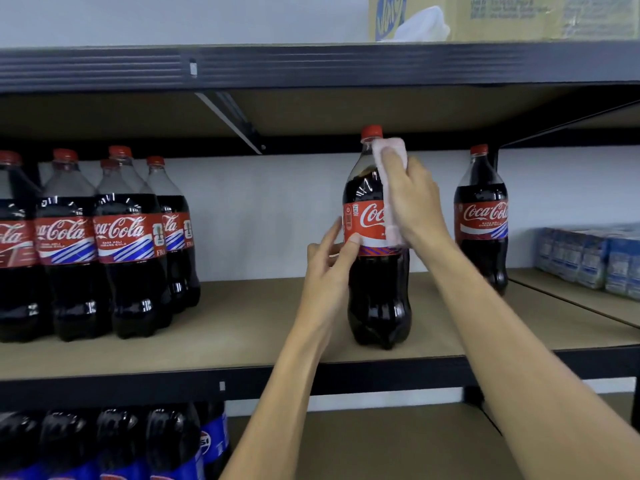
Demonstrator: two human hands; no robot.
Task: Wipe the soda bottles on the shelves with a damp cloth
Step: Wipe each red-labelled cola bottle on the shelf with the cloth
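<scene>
Standing upright near the front of the middle shelf [242,323], a large cola bottle [377,289] with a red cap is seen between the two hands. A pale pink cloth [388,157] is held in the curled fingers of the right hand [412,199] and pressed against the bottle's shoulder and label, so that only "Coca" of the white script can be read on the red band. The left hand [329,268] is kept open beside the bottle: its thumb tip is laid on the lower left edge of the label, while the fingers are spread and fairly straight, not closed round anything.

Further left on the same shelf a cluster of bottles [124,244] marked "Coca-Cola" is grouped tightly; the small print underneath is too blurred to be sure of. One more Coca-Cola bottle [483,220] is set apart at the right, near blue wrapped packs [588,258]. Blue-labelled Pepsi bottles [207,441] are stacked on the shelf below. A yellow carton [502,15] with unreadable blue print is placed on top.
</scene>
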